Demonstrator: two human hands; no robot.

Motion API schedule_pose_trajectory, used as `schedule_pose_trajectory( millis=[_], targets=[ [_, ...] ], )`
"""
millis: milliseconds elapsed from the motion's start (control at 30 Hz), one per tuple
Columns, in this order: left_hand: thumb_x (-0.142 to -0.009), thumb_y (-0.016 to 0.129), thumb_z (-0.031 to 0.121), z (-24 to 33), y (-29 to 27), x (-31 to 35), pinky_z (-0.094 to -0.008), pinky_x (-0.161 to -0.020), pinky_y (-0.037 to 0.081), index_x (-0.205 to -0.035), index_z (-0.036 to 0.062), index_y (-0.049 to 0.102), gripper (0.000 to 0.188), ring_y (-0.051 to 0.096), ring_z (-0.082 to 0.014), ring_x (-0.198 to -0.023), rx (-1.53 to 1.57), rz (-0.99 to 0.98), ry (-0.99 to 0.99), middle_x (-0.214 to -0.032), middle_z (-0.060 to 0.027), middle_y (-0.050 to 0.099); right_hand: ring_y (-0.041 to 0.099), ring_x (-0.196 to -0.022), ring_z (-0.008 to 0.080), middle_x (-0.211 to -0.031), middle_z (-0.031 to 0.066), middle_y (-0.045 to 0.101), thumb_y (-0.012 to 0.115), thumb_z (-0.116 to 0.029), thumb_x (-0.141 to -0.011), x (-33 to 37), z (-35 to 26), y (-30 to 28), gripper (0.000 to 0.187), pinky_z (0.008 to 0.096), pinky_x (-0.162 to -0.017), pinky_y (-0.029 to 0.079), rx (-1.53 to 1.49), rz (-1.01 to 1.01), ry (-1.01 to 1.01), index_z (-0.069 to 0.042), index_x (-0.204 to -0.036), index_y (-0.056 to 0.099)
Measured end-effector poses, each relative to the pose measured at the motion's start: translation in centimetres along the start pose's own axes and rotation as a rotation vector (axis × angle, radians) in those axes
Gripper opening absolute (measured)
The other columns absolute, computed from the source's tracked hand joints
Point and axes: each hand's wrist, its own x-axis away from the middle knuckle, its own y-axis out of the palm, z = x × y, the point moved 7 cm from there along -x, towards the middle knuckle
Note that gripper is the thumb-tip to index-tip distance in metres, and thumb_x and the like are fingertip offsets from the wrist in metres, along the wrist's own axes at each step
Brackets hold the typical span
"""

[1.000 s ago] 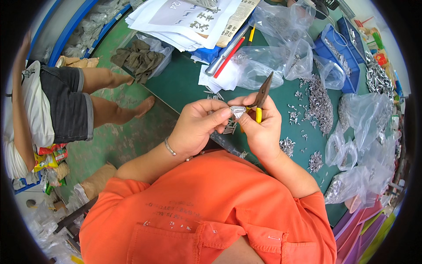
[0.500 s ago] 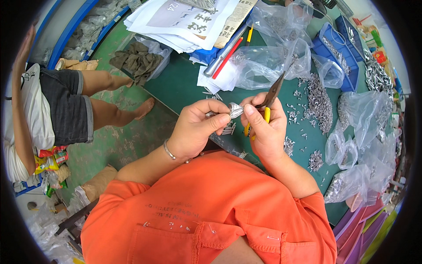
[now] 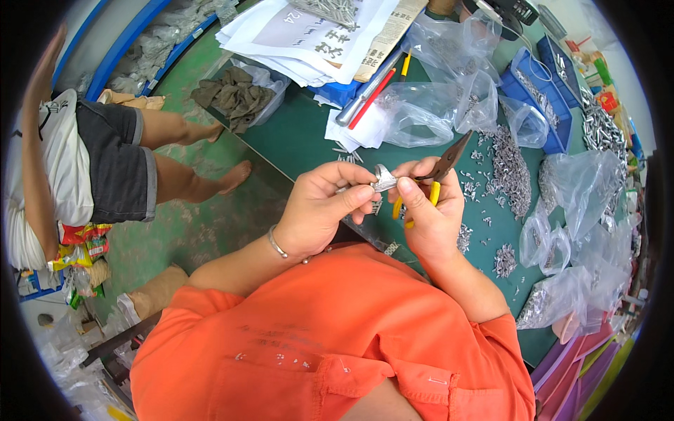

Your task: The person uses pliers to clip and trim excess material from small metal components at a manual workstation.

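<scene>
A small shiny silver metal piece [image 3: 384, 180], ribbed and curved at the top, is pinched between the fingertips of both hands above the near edge of the green table [image 3: 309, 144]. My left hand [image 3: 328, 205] is closed on its left end. My right hand [image 3: 434, 210] touches its right end with thumb and fingertips. That same hand also keeps pliers [image 3: 449, 160] in its grip; the dark jaws point up and to the right, and the yellow handles run through the palm. Slim metal pins [image 3: 349, 154] lie on the table just beyond my left hand.
Heaps of small grey metal parts [image 3: 511, 172] and clear plastic bags [image 3: 586, 182] cover the right side. Blue bins [image 3: 526, 77] stand behind. Papers [image 3: 309, 35], a red pen [image 3: 372, 98] and a tub of dark cloth [image 3: 235, 95] lie farther back. Another person [image 3: 105, 161] stands at left.
The silver piece has turned between my fingers and shows more of its curved side. The pliers have swung slightly, jaws tilting lower. The whole view has shifted a little.
</scene>
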Motion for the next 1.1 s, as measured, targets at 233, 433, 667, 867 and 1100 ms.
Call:
schedule_pose_trajectory(
  millis=[233,433,667,867,1100],
  targets=[
    [-0.085,0.057,0.004,0.1,-0.3,0.4,-0.021,-0.058,0.045,-0.097,0.0006,0.056,0.013,0.055,-0.0104,-0.069,-0.033,0.004,0.024,-0.085,-0.008,0.061,0.054,-0.072,0.0121,-0.09,0.0125,0.06,0.058,0.005,-0.081,0.3,-0.1,0.6,0.02,0.0238,-0.065,0.046,-0.026,-0.013,-0.006,-0.004,-0.095,0.047],
    [-0.085,0.057,0.004,0.2,-0.4,0.5,-0.0215,-0.058,0.046,-0.099,0.0001,0.057,0.014,0.056,-0.0103,-0.07,0.001,0.019,0.035,-0.085,-0.0074,0.06,0.057,-0.077,0.0133,-0.091,0.0119,0.059,0.057,0.007,-0.08,0.4,-0.1,0.6,0.022,0.0245,-0.068,0.047,0.033,-0.003,-0.024,-0.004,-0.095,0.046],
    [-0.086,0.057,0.007,0.3,-0.6,0.4,-0.02,-0.058,0.046,-0.097,-0.0013,0.058,0.014,0.058,-0.0099,-0.072,0.033,0.027,0.039,-0.084,-0.0061,0.061,0.057,-0.079,0.0136,-0.093,0.0116,0.058,0.057,0.008,-0.079,0.3,0.0,0.8,0.023,0.024,-0.069,0.047,0.053,-0.032,-0.044,-0.004,-0.095,0.046],
    [-0.085,0.058,0.006,0.2,-0.9,0.2,-0.0204,-0.061,0.048,-0.095,-0.0012,0.059,0.012,0.058,-0.0103,-0.074,0.028,0.057,0.063,-0.087,-0.0067,0.061,0.056,-0.082,0.0135,-0.093,0.0116,0.058,0.057,0.01,-0.079,0.2,0.1,0.7,0.024,0.0226,-0.067,0.046,0.065,-0.043,-0.056,-0.004,-0.095,0.046],
    [-0.083,0.059,0.002,0.4,-1.0,0.0,-0.0217,-0.063,0.049,-0.094,-0.0021,0.059,0.012,0.059,-0.0111,-0.075,-0.008,0.083,0.079,-0.087,-0.008,0.061,0.056,-0.082,0.0132,-0.093,0.011,0.058,0.055,0.012,-0.078,0.1,0.3,0.5,0.025,0.022,-0.066,0.045,0.062,-0.038,-0.044,-0.004,-0.095,0.046]
  ],
)
